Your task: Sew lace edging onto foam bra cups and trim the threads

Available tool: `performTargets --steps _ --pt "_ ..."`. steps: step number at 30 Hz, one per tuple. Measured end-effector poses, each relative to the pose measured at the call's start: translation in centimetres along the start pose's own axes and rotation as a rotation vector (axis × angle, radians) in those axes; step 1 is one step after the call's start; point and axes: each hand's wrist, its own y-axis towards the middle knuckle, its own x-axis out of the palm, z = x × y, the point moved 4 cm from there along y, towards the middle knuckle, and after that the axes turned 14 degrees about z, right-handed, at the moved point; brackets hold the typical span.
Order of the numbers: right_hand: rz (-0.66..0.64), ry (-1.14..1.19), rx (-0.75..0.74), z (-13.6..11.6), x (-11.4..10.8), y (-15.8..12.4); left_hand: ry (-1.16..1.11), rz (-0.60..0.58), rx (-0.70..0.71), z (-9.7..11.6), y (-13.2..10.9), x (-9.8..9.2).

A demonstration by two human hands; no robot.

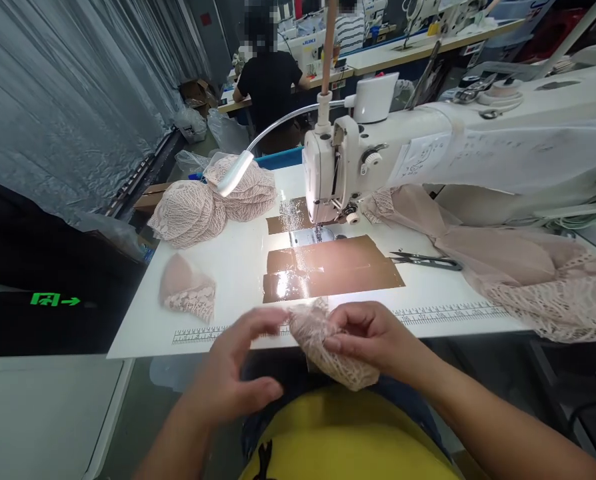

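My right hand (373,337) is closed on a small piece of beige lace fabric (328,350) at the near edge of the white sewing table (238,267). My left hand (238,377) sits just left of it, fingers spread, fingertips touching the lace's left end. A white sewing machine (338,167) stands behind, its needle area over brown taped patches (328,267). One lace cup (188,290) lies alone at the left, and a stack of lace cups (213,200) sits further back left.
Black thread snips (428,260) lie right of the brown patches. A heap of beige fabric and lace (518,267) fills the table's right side. A gooseneck lamp (238,170) bends over the stack. A person in black (271,83) sits at a far table.
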Motion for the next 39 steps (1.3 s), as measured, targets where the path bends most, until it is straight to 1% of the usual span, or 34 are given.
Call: performTargets --steps 1,2,4,7,10,12,14,16,19,22,27,30,32,35,39 --pt "-0.052 -0.052 -0.020 0.1 0.6 -0.2 0.118 0.055 0.023 0.3 0.5 -0.1" --pt "-0.077 -0.093 -0.048 0.2 1.0 -0.3 0.205 0.053 0.020 0.3 0.8 0.2" --pt "-0.078 -0.154 -0.101 0.3 1.5 -0.4 0.282 -0.011 -0.001 -0.1 1.2 1.2" --pt "-0.041 -0.202 -0.187 0.3 1.7 -0.4 0.290 -0.072 0.005 -0.6 1.3 2.3" --pt "0.011 -0.223 -0.296 0.0 1.5 -0.4 0.271 -0.114 0.011 -0.7 1.1 2.7" --pt "0.045 -0.223 -0.320 -0.1 1.5 -0.2 0.252 -0.137 0.009 -0.6 1.1 2.8" --pt "0.058 -0.218 -0.294 0.0 1.5 0.0 0.250 -0.123 0.020 -0.4 1.2 2.8" --pt "0.061 -0.218 -0.261 0.2 1.6 0.1 0.267 -0.085 0.030 -0.3 1.4 2.6" --pt "0.069 -0.228 -0.226 0.4 1.7 0.3 0.287 -0.051 0.011 -0.5 1.8 2.6" --pt "0.084 -0.233 -0.205 0.4 1.8 0.3 0.253 -0.089 -0.045 -0.7 2.2 3.0" --pt "0.101 -0.266 -0.212 0.4 1.6 0.3 0.145 -0.124 -0.145 -1.4 2.8 3.6" --pt "0.052 -0.282 -0.181 0.7 1.0 0.5 0.081 -0.150 -0.199 -1.9 3.0 3.8" --pt "0.017 -0.240 -0.143 0.7 0.6 0.8 0.053 -0.155 -0.226 -2.1 3.1 3.9" --pt "-0.021 -0.194 -0.120 0.3 0.2 1.1 0.054 -0.156 -0.230 -2.3 3.3 4.0" --pt "-0.083 -0.321 -0.155 -0.5 0.5 1.1 0.055 -0.162 -0.201 -2.3 3.6 4.4"
